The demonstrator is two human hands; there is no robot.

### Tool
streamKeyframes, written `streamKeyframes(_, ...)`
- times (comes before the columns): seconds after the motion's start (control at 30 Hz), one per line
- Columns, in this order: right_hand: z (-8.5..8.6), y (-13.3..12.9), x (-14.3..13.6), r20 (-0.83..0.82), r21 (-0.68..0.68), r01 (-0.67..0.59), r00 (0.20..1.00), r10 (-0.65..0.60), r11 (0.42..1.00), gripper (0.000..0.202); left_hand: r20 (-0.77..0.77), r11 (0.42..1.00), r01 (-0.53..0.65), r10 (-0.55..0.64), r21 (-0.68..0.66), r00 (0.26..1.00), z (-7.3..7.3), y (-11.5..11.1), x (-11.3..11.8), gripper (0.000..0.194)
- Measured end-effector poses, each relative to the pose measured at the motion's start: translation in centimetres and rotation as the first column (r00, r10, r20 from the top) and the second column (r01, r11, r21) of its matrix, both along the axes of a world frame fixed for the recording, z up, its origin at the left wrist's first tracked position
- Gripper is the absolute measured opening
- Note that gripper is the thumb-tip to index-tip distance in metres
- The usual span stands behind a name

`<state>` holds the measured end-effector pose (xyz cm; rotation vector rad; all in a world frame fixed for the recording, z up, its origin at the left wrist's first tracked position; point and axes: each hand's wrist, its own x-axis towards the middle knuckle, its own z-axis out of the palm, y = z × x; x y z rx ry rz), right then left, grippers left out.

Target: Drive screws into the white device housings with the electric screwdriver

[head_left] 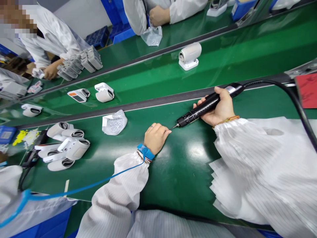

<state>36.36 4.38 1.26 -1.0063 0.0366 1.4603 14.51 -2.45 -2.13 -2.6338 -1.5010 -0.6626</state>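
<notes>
My right hand (pixel 221 107) is wrapped round a black electric screwdriver (pixel 190 117), which is tilted with its bit toward the lower left. At the bit's tip, the thumb and fingers of my left hand (pixel 155 138) are pinched together. Whatever lies between those fingertips is too small to make out. A blue wrist strap (pixel 145 152) with a cord circles my left wrist. Beyond that hand lies an open plastic bag (pixel 121 120) of small metallic pieces, probably screws. Farther left, several white cuffed devices, like wrist blood pressure monitors (pixel 78 149), are piled together.
A green conveyor belt (pixel 148 77) behind a dark rail carries several more cuffed devices (pixel 190 55). White sheets (pixel 235 195) lie under my right forearm. The screwdriver's black cable (pixel 294 99) runs off right past a red sheet (pixel 307 91). Co-workers in white sleeves sit across and at left.
</notes>
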Motion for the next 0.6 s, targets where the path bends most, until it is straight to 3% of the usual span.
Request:
streamKeyframes(0.2,0.0,-0.1,-0.1,0.002,0.004,0.020,1.000,-0.020,1.000,0.024,0.037,1.000,0.004,-0.003,-0.020,0.999,0.0,0.1,-0.1,0.025)
streamKeyframes(0.6,0.2,-0.2,-0.2,0.007,0.015,0.002,1.000,-0.002,1.000,0.021,-0.102,0.996,-0.079,0.075,-0.036,0.992,0.5,0.0,1.0,0.025)
